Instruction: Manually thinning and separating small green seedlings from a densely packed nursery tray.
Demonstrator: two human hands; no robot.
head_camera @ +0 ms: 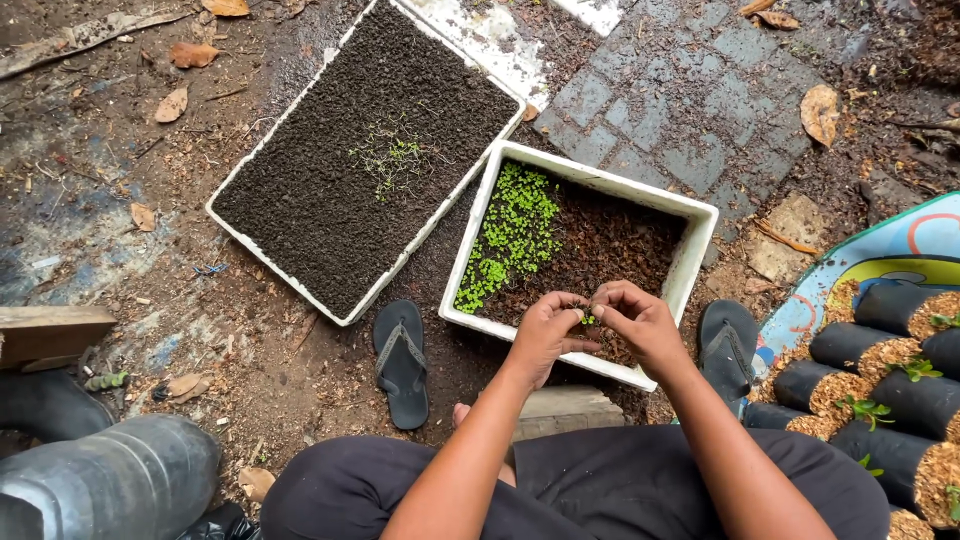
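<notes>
Gently does it with the tiny green seedling (587, 319): I judge it best eased apart by its root crumbs, not its stem, since both the left hand (545, 335) and right hand (640, 322) pinch it narrowly between fingertips over the near edge of the white tray (700, 225). It looks pale-green, two-leaved and frail, like the seedling patch (510, 235) at the tray's left, with black flip-flops (402, 362) on the dirt beside.

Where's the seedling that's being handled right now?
The seedling is pinched between the left hand and right hand, over the white tray's near edge.
</notes>
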